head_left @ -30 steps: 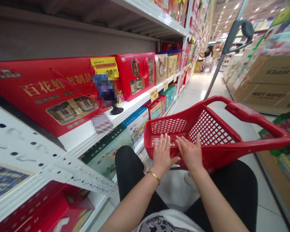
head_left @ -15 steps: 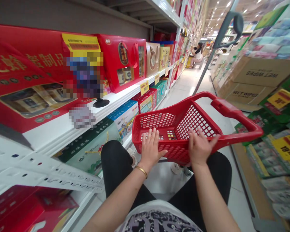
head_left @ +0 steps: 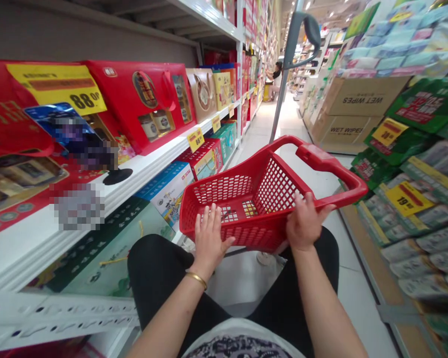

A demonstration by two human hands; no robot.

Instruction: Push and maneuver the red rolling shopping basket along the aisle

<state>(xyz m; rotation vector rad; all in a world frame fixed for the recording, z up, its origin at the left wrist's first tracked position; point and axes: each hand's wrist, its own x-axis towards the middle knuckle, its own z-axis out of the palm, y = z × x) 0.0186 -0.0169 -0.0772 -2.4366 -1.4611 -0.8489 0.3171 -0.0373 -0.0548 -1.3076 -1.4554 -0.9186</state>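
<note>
A red plastic basket [head_left: 231, 233] with a long red handle stands in front of my knees, over the pale floor. Against its near left side is my left hand [head_left: 209, 241], fingers stretched out, with a gold bangle on the wrist. My right hand [head_left: 305, 223] rests at the near rim further right, thumb out and fingers spread, gripping nothing that I can see. Inside the basket only its perforated walls and bottom show.
On the left, a white shelf [head_left: 153, 154] holds red gift boxes [head_left: 149, 104]. At the right are brown cartons [head_left: 362, 99] and green packs [head_left: 418, 109]. A grey pole with a handle [head_left: 302, 42] rises behind the basket. A person [head_left: 275, 82] sits far down the aisle.
The view has turned to the right, so shelf, basket and hands appear further left. Both hands remain at the basket's near side.
</note>
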